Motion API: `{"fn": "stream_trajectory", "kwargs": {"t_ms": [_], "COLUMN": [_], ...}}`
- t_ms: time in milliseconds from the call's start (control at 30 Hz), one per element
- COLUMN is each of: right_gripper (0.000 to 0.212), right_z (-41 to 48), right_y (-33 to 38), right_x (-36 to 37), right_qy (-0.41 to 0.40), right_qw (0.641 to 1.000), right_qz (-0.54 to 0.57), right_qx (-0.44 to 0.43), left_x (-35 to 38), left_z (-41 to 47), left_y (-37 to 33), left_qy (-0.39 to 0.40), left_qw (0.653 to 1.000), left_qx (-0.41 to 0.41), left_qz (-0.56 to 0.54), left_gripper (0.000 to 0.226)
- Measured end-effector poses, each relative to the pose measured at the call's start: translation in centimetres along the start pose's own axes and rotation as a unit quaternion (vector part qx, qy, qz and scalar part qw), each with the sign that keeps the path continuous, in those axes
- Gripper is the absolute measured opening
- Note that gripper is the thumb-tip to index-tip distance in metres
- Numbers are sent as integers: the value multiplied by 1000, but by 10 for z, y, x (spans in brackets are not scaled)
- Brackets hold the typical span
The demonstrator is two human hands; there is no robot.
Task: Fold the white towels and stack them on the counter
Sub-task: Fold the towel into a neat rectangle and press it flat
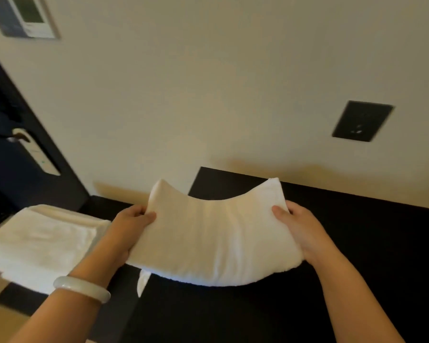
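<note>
Both hands hold one folded white towel (pixel 216 238) up over the dark counter (pixel 357 256). The left hand (pixel 131 224) grips its left end, with the thumb on top and the fingers tucked under. The right hand (pixel 300 226) grips the right end the same way. The towel's long side runs from 9 o'clock to 3 o'clock. It dips in the middle, and its two far corners stick up. A small bit of cloth hangs down under its left side.

The stack of folded towels (pixel 40 241) sits at 9 o'clock from the held towel, by the left edge of the counter. The left hand is the closer one to it. I think the next job is to carry the towel sideways toward 9 o'clock and lay it flat on top, with the edges lined up.

The counter is black and smooth. A pale wall (pixel 233 82) stands behind it at 12 o'clock. A dark outlet plate (pixel 362 121) is on the wall at 2 o'clock. A dark door (pixel 10 181) with a door handle (pixel 35 152) is at 10 o'clock, and a wall panel (pixel 30 16) is at 11 o'clock. A pale bracelet (pixel 82 289) is on the left wrist.
</note>
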State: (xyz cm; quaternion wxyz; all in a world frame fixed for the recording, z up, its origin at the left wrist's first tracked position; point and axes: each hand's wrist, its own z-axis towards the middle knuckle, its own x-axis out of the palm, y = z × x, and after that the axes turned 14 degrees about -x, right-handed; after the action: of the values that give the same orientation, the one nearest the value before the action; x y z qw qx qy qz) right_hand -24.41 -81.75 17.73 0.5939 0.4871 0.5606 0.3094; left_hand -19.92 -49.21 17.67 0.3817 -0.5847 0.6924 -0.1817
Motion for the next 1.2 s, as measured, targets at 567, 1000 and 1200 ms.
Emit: {"fn": "stream_trajectory", "kwargs": {"t_ms": [567,1000,1200], "right_gripper": [23,21,41], "right_z": [20,26,34], "right_y": [78,46,5], "right_x": [392,578,610], "right_qy": [47,-46,-65], "right_qw": [999,989,971], "right_qz": [-13,53,31], "right_qx": [11,130,226], "left_x": [-337,-483,-477], "left_z": [179,357,411], "left_y": [82,83,129], "left_qy": [-71,8,45], "left_qw": [994,982,962], "left_qx": [-1,9,-56], "left_qz": [83,188,262], "left_gripper": [9,14,34]}}
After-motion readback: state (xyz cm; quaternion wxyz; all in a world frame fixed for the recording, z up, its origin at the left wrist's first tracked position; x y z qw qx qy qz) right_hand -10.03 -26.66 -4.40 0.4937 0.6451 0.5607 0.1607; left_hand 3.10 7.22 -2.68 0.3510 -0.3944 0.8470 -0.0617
